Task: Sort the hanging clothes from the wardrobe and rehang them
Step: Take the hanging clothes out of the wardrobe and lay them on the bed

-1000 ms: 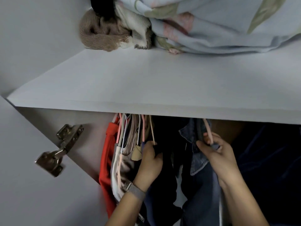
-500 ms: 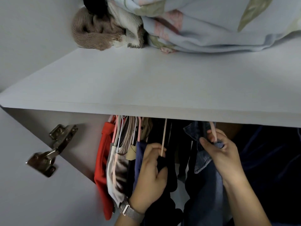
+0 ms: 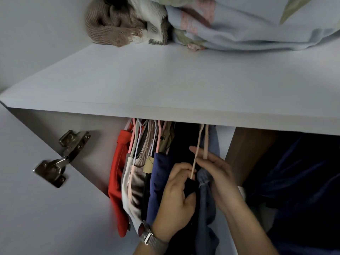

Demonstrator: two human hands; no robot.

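Head view: left hand [image 3: 175, 197] grips a dark garment [image 3: 190, 186] at its beige hanger [image 3: 196, 155]. Right hand [image 3: 219, 179], fingers loosely extended, rests against the denim garment [image 3: 206, 199] (grip unclear).

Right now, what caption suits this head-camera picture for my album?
Under the wardrobe shelf, both hands bring two hangers together: left hand, right hand.

Matt shelf [image 3: 165, 85], shiny metal hinge [image 3: 60, 159]

Bundled cloths [image 3: 211, 24] on shelf [image 3: 165, 85]; hanging clothes [image 3: 147, 172] beneath, left.
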